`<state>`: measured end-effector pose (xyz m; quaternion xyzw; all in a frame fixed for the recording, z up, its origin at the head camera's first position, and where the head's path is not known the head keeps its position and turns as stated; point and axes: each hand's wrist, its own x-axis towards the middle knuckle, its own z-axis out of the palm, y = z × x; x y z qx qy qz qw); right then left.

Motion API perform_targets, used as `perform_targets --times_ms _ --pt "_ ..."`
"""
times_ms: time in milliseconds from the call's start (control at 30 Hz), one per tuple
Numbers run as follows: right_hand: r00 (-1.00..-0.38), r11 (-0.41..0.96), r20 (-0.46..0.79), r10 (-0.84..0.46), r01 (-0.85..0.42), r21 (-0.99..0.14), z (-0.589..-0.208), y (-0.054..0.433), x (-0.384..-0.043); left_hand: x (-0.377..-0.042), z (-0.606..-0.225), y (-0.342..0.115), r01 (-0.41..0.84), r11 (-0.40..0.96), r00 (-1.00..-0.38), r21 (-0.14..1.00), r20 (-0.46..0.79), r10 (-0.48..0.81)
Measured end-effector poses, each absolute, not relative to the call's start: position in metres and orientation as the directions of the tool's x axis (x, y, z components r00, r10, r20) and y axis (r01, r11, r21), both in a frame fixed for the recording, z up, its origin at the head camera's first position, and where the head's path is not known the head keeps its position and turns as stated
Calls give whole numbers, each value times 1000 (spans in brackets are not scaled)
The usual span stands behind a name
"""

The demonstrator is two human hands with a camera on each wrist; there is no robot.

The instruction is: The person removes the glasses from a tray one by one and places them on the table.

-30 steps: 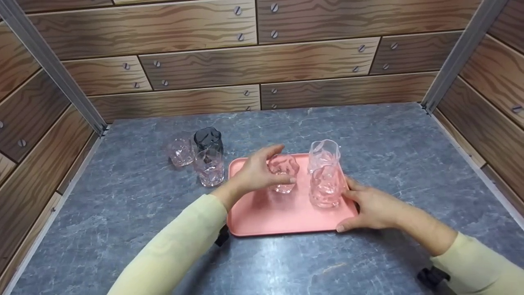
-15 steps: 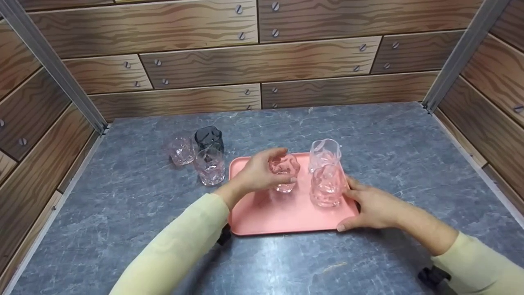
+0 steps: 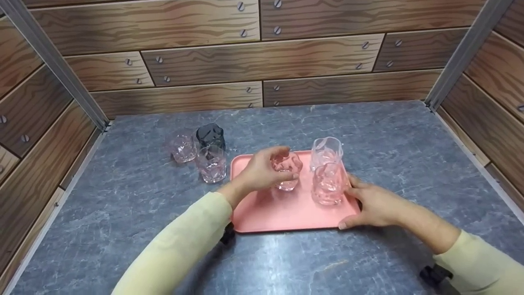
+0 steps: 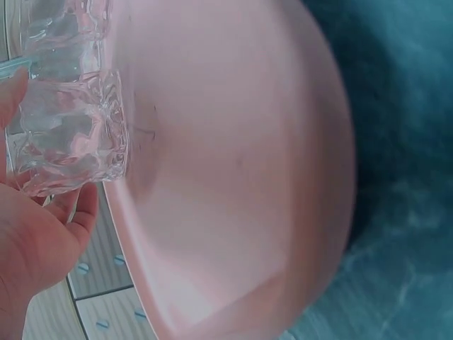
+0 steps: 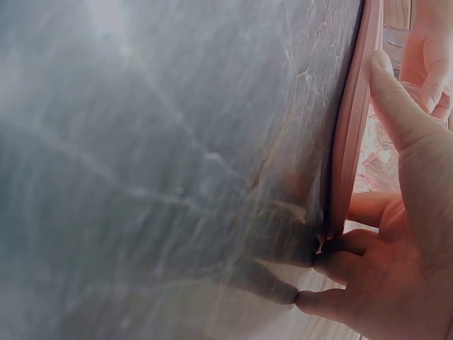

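A clear glass (image 3: 287,180) with a wavy wall is in my left hand (image 3: 262,170), thumb on its near side and fingers around the far side. It stands upright at the pink tray (image 3: 266,217); I cannot tell whether its base touches. In the left wrist view the glass (image 4: 71,138) shows close beside the palm. My right hand (image 3: 378,205) holds the tray's right edge, thumb at the near corner and fingers along the side. Just inside that edge are two more clear glasses, a near one (image 3: 328,188) and a far one (image 3: 326,149).
Left of the tray, on the grey marbled table (image 3: 135,213), stand a dark grey glass (image 3: 211,133), a clear glass (image 3: 213,168) in front of it and another clear glass (image 3: 183,148). Wood-patterned walls (image 3: 262,61) enclose the table at the back and sides.
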<state>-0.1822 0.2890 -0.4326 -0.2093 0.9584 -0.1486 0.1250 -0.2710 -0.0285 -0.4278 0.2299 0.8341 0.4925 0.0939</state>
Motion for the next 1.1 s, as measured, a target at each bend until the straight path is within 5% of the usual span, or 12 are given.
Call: perform_targets --times_ms 533,1100 --pt "-874 859 -165 -456 -384 -338 -431 288 -183 -258 -395 -49 325 366 -867 872 120 484" --pt "-873 858 -160 -461 -391 -334 -432 289 -184 -251 -331 -138 353 321 -906 879 236 351"
